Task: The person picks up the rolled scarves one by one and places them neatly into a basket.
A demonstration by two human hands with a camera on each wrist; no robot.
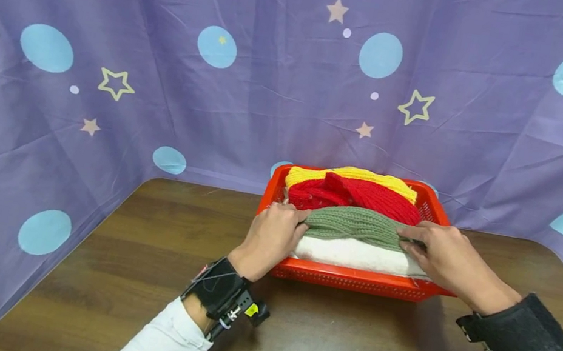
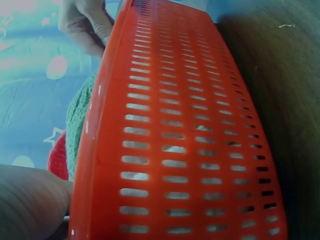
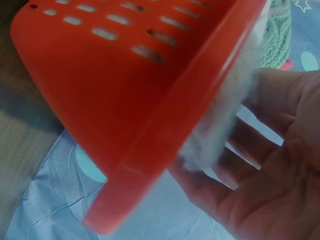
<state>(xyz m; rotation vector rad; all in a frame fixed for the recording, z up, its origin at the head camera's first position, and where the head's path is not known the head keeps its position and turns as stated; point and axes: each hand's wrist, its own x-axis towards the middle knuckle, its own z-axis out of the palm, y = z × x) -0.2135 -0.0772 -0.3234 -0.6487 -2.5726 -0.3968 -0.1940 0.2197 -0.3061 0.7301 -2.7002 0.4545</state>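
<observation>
A red plastic basket (image 1: 348,279) with slotted walls stands on the table, holding folded knits. Across its front part lies a green knitted cloth (image 1: 353,225), on top of a fluffy white cloth (image 1: 357,255). My left hand (image 1: 275,233) pinches the green cloth's left end between thumb and fingers, over the basket's left rim. At the other end my right hand (image 1: 443,253) pinches it with thumb and forefinger. In the right wrist view the other fingers (image 3: 235,167) curve beside the white cloth, close to the basket's corner. The left fingertips are hidden behind the rim in the left wrist view.
Behind the green cloth, a red knitted cloth (image 1: 361,195) and a yellow one (image 1: 369,177) lie in the basket. The basket stands near the back edge of the brown wooden table (image 1: 166,243). A purple curtain (image 1: 272,94) with stars and dots hangs behind it.
</observation>
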